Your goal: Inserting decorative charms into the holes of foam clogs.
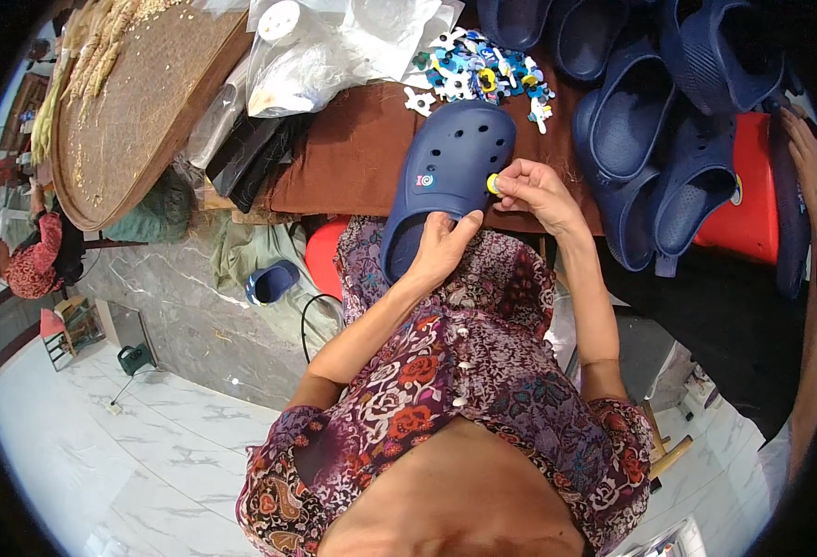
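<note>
Head view: blue clog (450, 167) on brown cloth (353, 158), held at the heel by left hand (438, 249), fingers curled on it. Right hand (534, 190) pinching yellow charm (493, 183) against clog's side. Charm pile (483, 72) beyond.

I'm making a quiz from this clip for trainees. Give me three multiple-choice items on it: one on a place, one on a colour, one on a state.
1. Where is the heap of small charms?
A. on the brown cloth beyond the clog
B. on the floor
C. in the woven tray

2. What colour is the clog in hand?
A. red
B. navy blue
C. white

3. What is the right hand doing?
A. resting open
B. pinching a small yellow charm at the clog's side
C. gripping a bag

Answers: 1 A, the heap lies on the cloth; 2 B, it is dark blue; 3 B, fingertips close on the charm while the left hand steadies the clog.
</note>
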`<state>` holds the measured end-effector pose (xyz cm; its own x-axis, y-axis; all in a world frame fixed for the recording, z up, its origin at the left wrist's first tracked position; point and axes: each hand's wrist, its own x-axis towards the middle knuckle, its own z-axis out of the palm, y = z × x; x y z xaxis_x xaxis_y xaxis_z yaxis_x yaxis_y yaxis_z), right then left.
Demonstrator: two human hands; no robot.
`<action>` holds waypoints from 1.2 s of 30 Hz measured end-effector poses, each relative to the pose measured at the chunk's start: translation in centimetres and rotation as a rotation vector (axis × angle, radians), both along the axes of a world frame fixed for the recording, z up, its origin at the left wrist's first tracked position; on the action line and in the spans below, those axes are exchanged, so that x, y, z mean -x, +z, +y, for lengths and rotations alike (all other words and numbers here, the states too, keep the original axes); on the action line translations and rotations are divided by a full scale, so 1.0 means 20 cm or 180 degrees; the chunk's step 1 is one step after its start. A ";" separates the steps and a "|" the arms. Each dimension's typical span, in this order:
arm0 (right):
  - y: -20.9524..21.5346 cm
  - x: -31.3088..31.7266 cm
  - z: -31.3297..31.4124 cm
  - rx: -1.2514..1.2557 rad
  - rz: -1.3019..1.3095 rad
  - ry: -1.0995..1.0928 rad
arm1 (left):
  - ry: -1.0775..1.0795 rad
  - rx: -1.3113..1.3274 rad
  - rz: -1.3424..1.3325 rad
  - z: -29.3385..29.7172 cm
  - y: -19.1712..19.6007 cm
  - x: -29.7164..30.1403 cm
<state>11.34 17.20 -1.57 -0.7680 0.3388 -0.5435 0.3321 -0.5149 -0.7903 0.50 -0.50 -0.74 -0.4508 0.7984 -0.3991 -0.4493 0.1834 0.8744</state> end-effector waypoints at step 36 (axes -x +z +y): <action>0.01 0.06 -0.25 -0.2100 0.0429 -0.1194 | 0.0149 -0.0174 -0.0427 0.03 0.07 0.04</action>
<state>10.14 12.17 -1.40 -0.5829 0.8111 -0.0483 0.1072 0.0178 -0.9941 -0.21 0.19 0.56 -0.4337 0.7999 -0.4149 -0.5697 0.1133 0.8140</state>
